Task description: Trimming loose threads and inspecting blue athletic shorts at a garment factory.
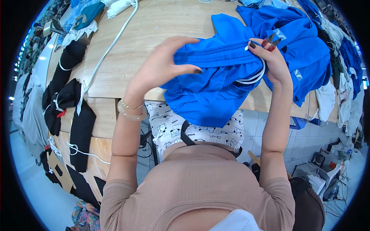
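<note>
Blue shorts (208, 98) with a gathered elastic waistband hang over the front table edge, their lower part above my lap. At the waistband's right end, my right hand (273, 63) pinches the fabric, the thumb on top beside a small white tag (246, 48). The same hand also holds red-handled thread snips (269, 43), blades pointing up and away. My left hand (163, 61) is at the waistband's left end, thumb and fingers spread apart around it; it is slightly blurred. White cords or piping (254, 79) show near my right palm.
More blue garments (300, 50) lie heaped at the right of the wooden table (127, 65). A white cord (111, 48) runs across its left side. Black rolled fabric pieces (81, 134) lie at the left. White cloth with printed drawings (167, 125) covers my lap.
</note>
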The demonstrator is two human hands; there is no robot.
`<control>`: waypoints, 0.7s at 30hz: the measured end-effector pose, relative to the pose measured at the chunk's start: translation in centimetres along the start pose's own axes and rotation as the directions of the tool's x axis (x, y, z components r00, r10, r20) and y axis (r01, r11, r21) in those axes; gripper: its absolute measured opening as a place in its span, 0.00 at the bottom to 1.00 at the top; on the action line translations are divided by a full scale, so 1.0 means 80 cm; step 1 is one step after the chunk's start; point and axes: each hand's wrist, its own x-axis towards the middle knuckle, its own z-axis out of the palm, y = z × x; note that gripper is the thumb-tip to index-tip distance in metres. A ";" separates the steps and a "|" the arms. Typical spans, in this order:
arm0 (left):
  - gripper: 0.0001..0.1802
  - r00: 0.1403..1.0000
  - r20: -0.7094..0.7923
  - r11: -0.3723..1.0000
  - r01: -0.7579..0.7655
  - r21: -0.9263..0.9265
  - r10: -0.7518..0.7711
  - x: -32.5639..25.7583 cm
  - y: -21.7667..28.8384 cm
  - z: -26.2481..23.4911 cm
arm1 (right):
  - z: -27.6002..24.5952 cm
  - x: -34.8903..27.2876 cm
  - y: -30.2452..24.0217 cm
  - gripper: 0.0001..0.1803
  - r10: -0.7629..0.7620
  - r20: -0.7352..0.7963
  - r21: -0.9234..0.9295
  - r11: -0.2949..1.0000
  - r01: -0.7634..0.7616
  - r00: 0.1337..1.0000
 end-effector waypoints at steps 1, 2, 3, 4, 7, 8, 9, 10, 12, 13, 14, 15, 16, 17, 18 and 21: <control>0.28 0.992 -0.024 0.993 -0.121 -0.004 0.121 0.009 -0.003 0.015 | 0.003 0.000 -0.001 0.18 0.002 0.011 -0.037 0.999 -0.001 1.000; 0.28 0.992 -0.024 0.992 -0.124 -0.005 0.124 0.018 0.001 0.020 | 0.003 0.000 -0.002 0.19 0.003 0.021 -0.074 0.997 -0.002 1.000; 0.27 0.996 0.060 0.993 -0.066 -0.097 0.072 0.025 0.006 0.024 | 0.001 0.000 -0.001 0.20 -0.005 0.017 -0.084 0.996 0.007 1.000; 0.26 0.989 0.148 0.983 0.000 -0.182 0.028 0.029 0.008 0.025 | 0.000 0.000 -0.001 0.20 -0.005 0.016 -0.085 0.996 0.006 1.000; 0.20 0.961 0.270 0.971 0.119 -0.208 -0.060 0.030 0.000 0.013 | -0.004 0.000 0.002 0.19 -0.022 -0.011 -0.097 0.995 0.021 1.000; 0.18 0.922 0.369 0.959 0.201 -0.199 -0.116 0.030 0.000 0.008 | -0.007 0.001 0.003 0.19 -0.030 -0.010 -0.094 0.995 0.029 0.999; 0.13 0.920 0.374 0.924 0.241 -0.296 -0.121 0.028 0.003 0.008 | -0.009 0.003 0.005 0.19 -0.039 -0.008 -0.090 0.995 0.038 0.999; 0.13 0.918 0.376 0.923 0.246 -0.296 -0.125 0.026 0.004 0.012 | -0.010 0.004 0.007 0.18 -0.051 0.006 -0.095 0.994 0.052 0.999; 0.11 0.945 0.323 0.842 0.214 -0.495 -0.050 0.024 0.006 0.018 | -0.005 0.008 0.009 0.18 -0.057 0.014 -0.094 0.994 0.058 0.998; 0.11 0.945 0.322 0.842 0.218 -0.494 -0.056 0.022 0.006 0.015 | -0.002 0.010 0.009 0.18 -0.068 0.018 -0.096 0.993 0.069 0.998; 0.11 0.912 0.401 0.824 0.290 -0.486 -0.084 0.020 0.007 0.011 | -0.002 0.011 0.010 0.18 -0.065 0.020 -0.093 0.993 0.066 0.998; 0.11 0.872 0.478 0.804 0.359 -0.473 -0.109 0.019 0.009 0.006 | -0.001 0.014 0.010 0.17 -0.067 0.037 -0.050 0.996 0.069 0.997; 0.11 0.871 0.477 0.804 0.362 -0.472 -0.112 0.017 0.013 0.003 | -0.001 0.016 0.011 0.17 -0.070 0.054 -0.007 0.998 0.070 0.996; 0.11 0.858 0.494 0.784 0.402 -0.473 -0.142 0.016 0.018 0.000 | 0.000 0.018 0.012 0.17 -0.069 0.054 -0.007 0.998 0.070 0.996; 0.10 0.843 0.511 0.763 0.441 -0.472 -0.170 0.015 0.021 -0.002 | 0.000 0.019 0.015 0.16 -0.064 0.037 0.027 0.998 0.063 0.997; 0.09 0.978 0.183 0.809 0.025 -0.587 0.102 0.010 0.016 0.016 | 0.005 0.024 0.024 0.12 -0.037 0.070 0.099 0.995 0.030 0.997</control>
